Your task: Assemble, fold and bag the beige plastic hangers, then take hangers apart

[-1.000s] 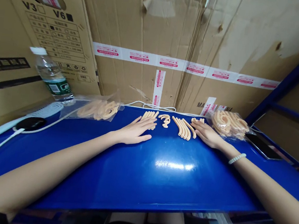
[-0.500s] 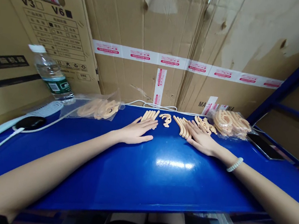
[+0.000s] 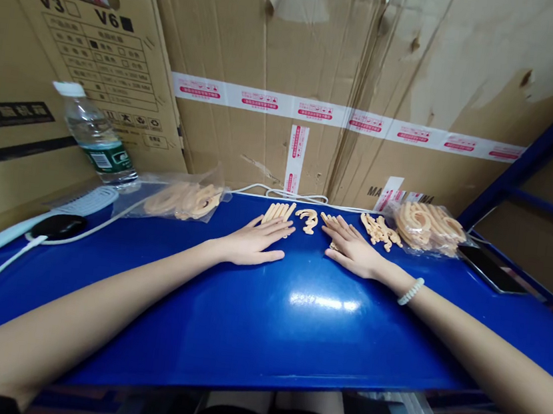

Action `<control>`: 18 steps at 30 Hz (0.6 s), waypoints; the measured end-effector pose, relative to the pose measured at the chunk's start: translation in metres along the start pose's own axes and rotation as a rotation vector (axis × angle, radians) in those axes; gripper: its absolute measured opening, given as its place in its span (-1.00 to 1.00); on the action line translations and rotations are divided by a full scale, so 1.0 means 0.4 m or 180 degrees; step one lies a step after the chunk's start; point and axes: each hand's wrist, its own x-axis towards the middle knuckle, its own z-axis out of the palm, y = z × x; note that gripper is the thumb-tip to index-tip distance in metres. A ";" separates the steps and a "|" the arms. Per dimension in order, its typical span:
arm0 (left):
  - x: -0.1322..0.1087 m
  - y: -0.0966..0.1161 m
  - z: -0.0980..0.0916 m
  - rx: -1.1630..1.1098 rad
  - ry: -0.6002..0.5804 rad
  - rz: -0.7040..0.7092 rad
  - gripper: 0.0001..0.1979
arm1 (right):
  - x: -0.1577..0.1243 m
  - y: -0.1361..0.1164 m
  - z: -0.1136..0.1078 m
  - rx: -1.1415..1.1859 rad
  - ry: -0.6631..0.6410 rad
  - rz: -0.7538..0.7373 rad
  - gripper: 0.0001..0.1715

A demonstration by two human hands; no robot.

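Observation:
My left hand [image 3: 255,241] lies flat, fingers stretched out, over the near ends of a row of pale wooden-looking sticks [image 3: 279,211]. Across from it, my right hand [image 3: 354,249] rests open on a second row of similar strips [image 3: 328,219], covering most of them. Between the two rows sit a few curved pale pieces [image 3: 309,220]. A small heap of shaped pale pieces [image 3: 379,231] lies just beyond my right hand. Neither hand grips anything.
Clear bags of pale curved parts stand on both sides, the left bag [image 3: 187,199] and the right bag [image 3: 428,227]. A water bottle [image 3: 98,138], a light-blue fly swatter [image 3: 48,219], a black round device [image 3: 58,227] and a phone [image 3: 493,269] lie on the blue table [image 3: 242,324]. Cardboard [image 3: 256,43] walls the back.
My right hand has slid left from beside the right-hand strips to lie over them, uncovering the heap of shaped pieces. My left hand has stayed nearly still.

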 end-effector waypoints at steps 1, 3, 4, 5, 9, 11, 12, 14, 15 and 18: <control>0.001 0.000 -0.001 -0.0008 -0.0056 -0.0014 -0.31 | 0.010 0.009 0.007 0.0015 0.0050 -0.0007 -0.18; 0.005 -0.001 0.000 -0.0032 -0.0105 -0.0040 -0.30 | 0.030 0.032 0.020 0.0014 0.0156 -0.0023 -0.18; 0.008 -0.001 0.001 -0.0051 -0.0088 -0.0060 -0.31 | 0.039 0.043 0.025 0.0008 0.0194 -0.0023 -0.18; 0.012 -0.002 0.003 -0.0072 -0.0035 -0.0083 -0.33 | 0.047 0.053 0.029 -0.0001 0.0223 -0.0013 -0.19; 0.037 -0.007 0.013 -0.0104 0.0489 -0.0106 -0.42 | 0.068 0.078 0.033 -0.0048 0.0291 0.0135 -0.18; 0.055 -0.016 0.020 -0.0106 0.0748 -0.0072 -0.46 | 0.073 0.081 0.032 -0.0065 0.0313 0.0218 -0.16; 0.064 -0.023 0.023 -0.0142 0.0832 -0.0055 -0.48 | 0.074 0.081 0.032 -0.0066 0.0316 0.0241 -0.15; 0.083 -0.041 0.031 -0.0297 0.0938 -0.0021 -0.48 | 0.075 0.084 0.033 -0.0050 0.0301 0.0230 -0.14; 0.092 -0.050 0.035 -0.0354 0.0967 -0.0003 -0.47 | 0.075 0.086 0.035 -0.0038 0.0288 0.0201 -0.14; 0.113 -0.075 0.046 -0.0447 0.1084 0.0042 -0.50 | 0.076 0.093 0.039 -0.0007 0.0280 0.0100 -0.17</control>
